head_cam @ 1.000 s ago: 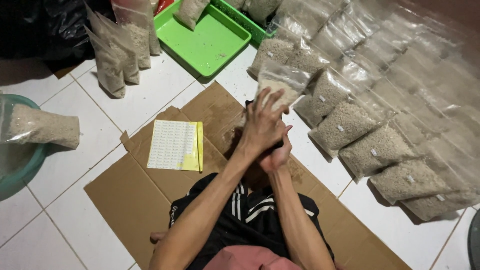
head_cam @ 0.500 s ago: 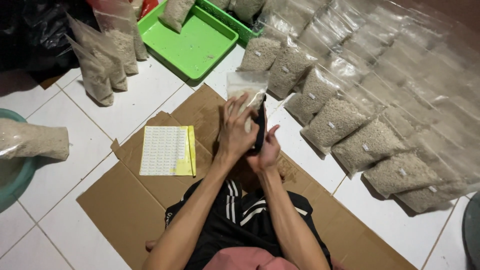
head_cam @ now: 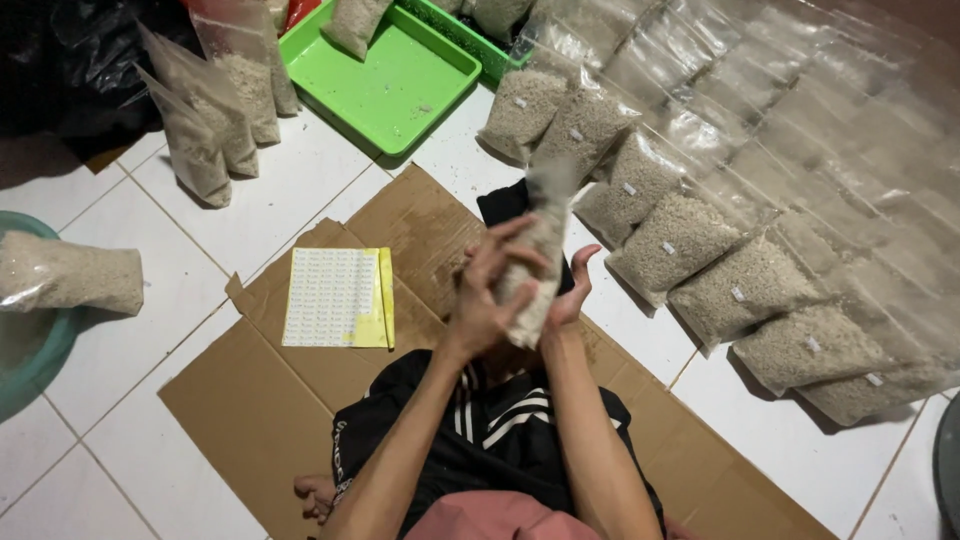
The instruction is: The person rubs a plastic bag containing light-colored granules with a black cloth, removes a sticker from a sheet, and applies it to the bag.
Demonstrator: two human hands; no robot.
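I hold a clear plastic bag of pale granules (head_cam: 540, 250) upright between both hands above the flattened cardboard (head_cam: 250, 420). My left hand (head_cam: 487, 290) wraps around the bag's left side, fingers over its front. On the bag's right side, my right hand (head_cam: 570, 295) presses against it with the thumb raised. The bag is blurred, and its top rises past a black object on the cardboard behind it. A sheet of white stickers with a yellow edge (head_cam: 338, 298) lies on the cardboard to the left.
Rows of filled bags (head_cam: 720, 270) lie along the right on the white tile floor. A green tray (head_cam: 385, 85) sits at the top, with upright bags (head_cam: 215, 110) to its left. A teal basin (head_cam: 30, 350) holds another bag at the far left.
The bag has turned more upright in my hands and come lower and nearer my body; the view has shifted a little to the right.
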